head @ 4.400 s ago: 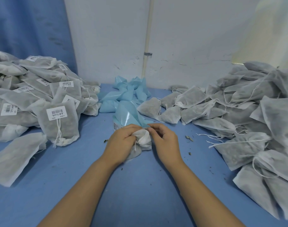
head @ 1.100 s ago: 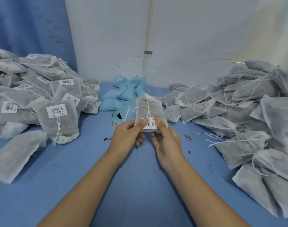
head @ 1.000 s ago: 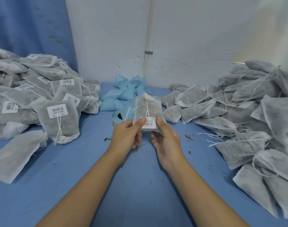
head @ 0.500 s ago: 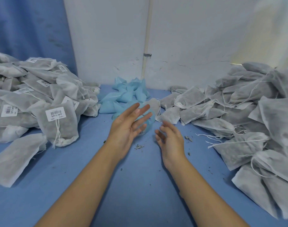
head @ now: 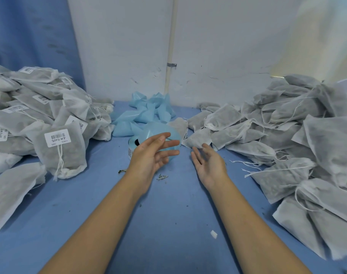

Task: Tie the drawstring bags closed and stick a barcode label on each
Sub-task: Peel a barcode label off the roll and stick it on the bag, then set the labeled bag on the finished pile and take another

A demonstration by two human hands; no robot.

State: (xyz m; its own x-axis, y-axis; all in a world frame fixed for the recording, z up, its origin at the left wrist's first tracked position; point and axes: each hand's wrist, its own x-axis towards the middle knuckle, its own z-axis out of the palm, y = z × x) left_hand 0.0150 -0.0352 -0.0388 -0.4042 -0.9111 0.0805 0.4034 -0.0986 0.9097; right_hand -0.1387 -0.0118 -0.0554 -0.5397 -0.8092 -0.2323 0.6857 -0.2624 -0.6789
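Soft even light, perhaps from upper right; faint shadows, bowed edges

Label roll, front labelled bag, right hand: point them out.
label roll (head: 144,134), head view, its blue upper face.
front labelled bag (head: 70,157), head view, its grey lower body.
right hand (head: 210,165), head view, middle of the palm.

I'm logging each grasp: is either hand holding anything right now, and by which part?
Nothing is held: the left hand and the right hand are both open, fingers loosely spread.
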